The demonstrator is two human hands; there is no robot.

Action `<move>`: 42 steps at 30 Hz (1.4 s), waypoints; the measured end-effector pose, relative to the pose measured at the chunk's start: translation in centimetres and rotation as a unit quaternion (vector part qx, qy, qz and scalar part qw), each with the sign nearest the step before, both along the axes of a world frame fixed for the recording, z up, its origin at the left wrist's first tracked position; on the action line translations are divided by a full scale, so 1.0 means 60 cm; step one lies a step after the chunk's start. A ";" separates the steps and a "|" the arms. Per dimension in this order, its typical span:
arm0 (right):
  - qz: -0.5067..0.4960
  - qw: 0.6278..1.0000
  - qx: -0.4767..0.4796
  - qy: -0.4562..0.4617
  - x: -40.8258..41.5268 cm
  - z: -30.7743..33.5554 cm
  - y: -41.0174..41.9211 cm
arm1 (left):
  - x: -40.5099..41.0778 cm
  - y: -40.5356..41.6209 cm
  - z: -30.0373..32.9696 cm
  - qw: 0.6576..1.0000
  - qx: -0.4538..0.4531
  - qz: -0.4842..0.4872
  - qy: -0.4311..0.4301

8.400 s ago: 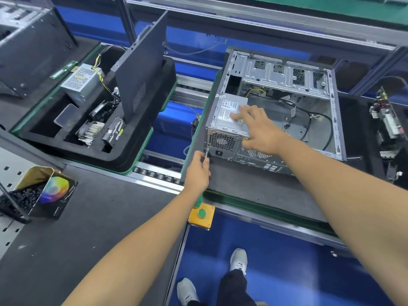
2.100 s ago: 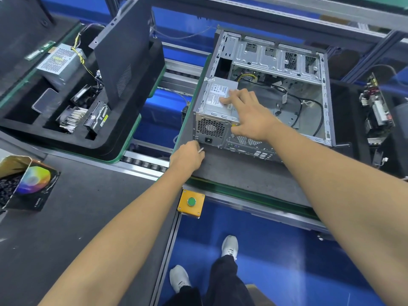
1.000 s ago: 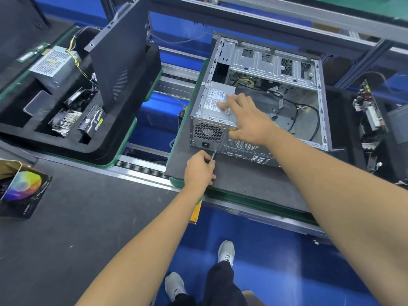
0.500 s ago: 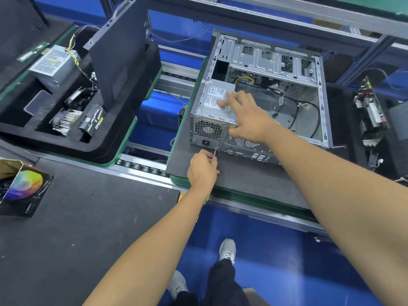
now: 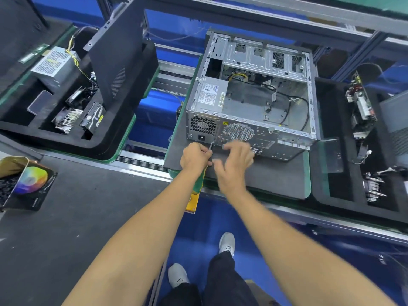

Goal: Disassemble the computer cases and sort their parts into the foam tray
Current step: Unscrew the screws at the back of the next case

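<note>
An open grey computer case (image 5: pixel 267 100) lies on a grey mat (image 5: pixel 265 177), its rear panel facing me. A silver power supply (image 5: pixel 209 93) sits in its near left corner. My left hand (image 5: pixel 194 156) grips a green-handled screwdriver (image 5: pixel 199 182); the tip touches the rear panel at the power supply's lower right corner. My right hand (image 5: pixel 234 164) is blurred, just right of the screwdriver shaft and in front of the rear panel, fingers loosely spread and holding nothing I can see. The black foam tray (image 5: pixel 55 142) at left holds another power supply, a heatsink, a drive and an upright side panel (image 5: pixel 117 60).
A second foam tray (image 5: pixel 331 195) at right holds a circuit board (image 5: pixel 362 104) and small parts. An open box of dark screws (image 5: pixel 22 184) stands on the grey bench at left. A yellow button box (image 5: pixel 192 202) hangs at the conveyor edge below my left wrist.
My right hand has left the top of the power supply and dropped down beside the screwdriver. My left hand stays at the same lower right corner.
</note>
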State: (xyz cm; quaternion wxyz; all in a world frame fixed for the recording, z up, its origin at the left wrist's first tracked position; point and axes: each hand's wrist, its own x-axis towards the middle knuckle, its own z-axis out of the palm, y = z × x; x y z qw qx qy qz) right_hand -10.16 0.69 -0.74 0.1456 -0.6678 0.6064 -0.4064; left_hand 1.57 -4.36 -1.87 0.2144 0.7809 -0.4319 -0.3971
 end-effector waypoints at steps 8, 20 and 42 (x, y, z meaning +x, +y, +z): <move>-0.082 0.771 0.457 -0.436 0.061 -0.057 0.115 | -0.004 -0.014 -0.002 0.991 -0.004 -0.054 -0.121; -0.089 0.668 0.501 -0.543 0.070 -0.081 0.075 | 0.028 -0.019 -0.029 0.970 -0.095 -0.150 -0.164; -0.141 0.531 0.484 -0.681 0.102 -0.091 0.078 | 0.053 -0.022 -0.093 0.968 -0.190 -0.125 -0.105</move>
